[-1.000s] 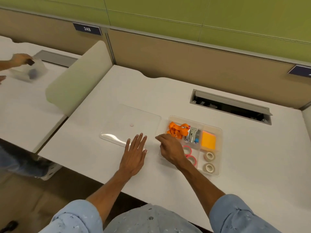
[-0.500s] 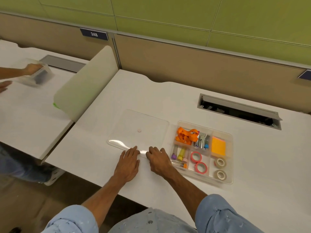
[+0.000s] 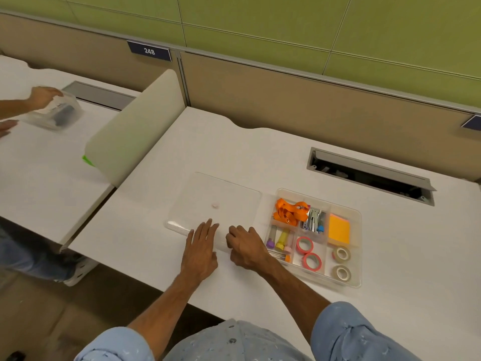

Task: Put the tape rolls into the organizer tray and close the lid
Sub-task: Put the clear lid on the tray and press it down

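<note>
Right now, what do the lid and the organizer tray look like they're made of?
Lid: apparently clear, glossy hard plastic; the white desk shows through and its near edge catches glare. Organizer tray: seemingly the same transparent plastic, with see-through walls and dividers. Glass looks unlikely but cannot be ruled out.

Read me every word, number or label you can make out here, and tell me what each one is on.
"248": white digits on the dark blue plate fixed to the partition.
A second dark plate at the right edge is cut off, unreadable.
No readable text on the organizer tray or its contents.
</note>
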`<state>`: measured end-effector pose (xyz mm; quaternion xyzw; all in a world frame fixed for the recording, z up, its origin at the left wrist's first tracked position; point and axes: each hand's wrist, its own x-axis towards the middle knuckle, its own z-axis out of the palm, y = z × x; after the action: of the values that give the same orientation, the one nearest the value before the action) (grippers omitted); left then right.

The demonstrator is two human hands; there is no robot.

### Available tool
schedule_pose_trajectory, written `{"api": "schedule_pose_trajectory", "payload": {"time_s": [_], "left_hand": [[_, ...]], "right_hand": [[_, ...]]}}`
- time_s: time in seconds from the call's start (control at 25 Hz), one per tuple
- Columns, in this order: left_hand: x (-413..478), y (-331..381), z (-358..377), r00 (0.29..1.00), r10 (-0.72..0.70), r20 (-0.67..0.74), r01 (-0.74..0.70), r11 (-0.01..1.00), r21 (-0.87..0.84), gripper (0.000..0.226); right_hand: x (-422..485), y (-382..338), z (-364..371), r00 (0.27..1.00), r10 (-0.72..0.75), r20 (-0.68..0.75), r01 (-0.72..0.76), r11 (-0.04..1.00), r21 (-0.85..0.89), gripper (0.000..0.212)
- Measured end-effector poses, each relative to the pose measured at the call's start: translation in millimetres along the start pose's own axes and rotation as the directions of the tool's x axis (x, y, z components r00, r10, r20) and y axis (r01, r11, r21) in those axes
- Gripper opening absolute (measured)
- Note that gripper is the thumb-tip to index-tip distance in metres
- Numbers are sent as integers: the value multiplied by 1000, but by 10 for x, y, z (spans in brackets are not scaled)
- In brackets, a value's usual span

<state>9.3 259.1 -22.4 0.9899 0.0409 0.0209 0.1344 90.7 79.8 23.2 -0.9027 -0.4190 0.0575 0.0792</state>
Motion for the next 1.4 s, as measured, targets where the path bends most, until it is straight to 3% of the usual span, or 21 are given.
{"api": "schedule_pose_trajectory", "payload": {"time_s": [0.2,0.32,0.44,0.64,0.76,0.88,1.04,1.16,1.28,1.4], "left_hand": [[150,161,-251,950,3,-311,-45,991,-128,62],[304,121,-580,898,24,-440,-93,987,-134,52],[495,149,-931,857,44,-513,-118,987,-112,43],[752,460,-1567,793,104,-601,-168,984,-51,32],[875,652,-1806,799,-9,-601,-37,997,-64,68],[971,693,-1847,767,-233,-598,104,965,-242,85],[1007,566,-1484,733,-451,-510,265,879,-397,78],[1061,654,-1288,692,-664,-282,418,688,-594,58],[1162,806,-1192,729,-669,-144,426,608,-670,37],[1193,1036,-1000,802,-594,-61,414,627,-660,43]], "right_hand": [[-6,-82,-408,989,-56,-137,80,980,180,22],[-10,64,-603,986,-60,-156,98,962,254,41],[3,308,-682,979,82,-184,-39,973,227,59],[70,374,-842,917,202,-344,-133,968,212,24],[67,372,-982,866,346,-361,-205,904,375,11],[21,500,-1227,862,457,-221,-186,689,701,9],[-280,799,-1466,888,441,-130,-72,412,908,18],[-560,1049,-1425,883,463,-72,-82,303,949,24],[-829,1290,-1277,839,544,-18,-132,236,963,35],[-1031,1615,-1034,688,725,0,-240,227,944,41]]}}
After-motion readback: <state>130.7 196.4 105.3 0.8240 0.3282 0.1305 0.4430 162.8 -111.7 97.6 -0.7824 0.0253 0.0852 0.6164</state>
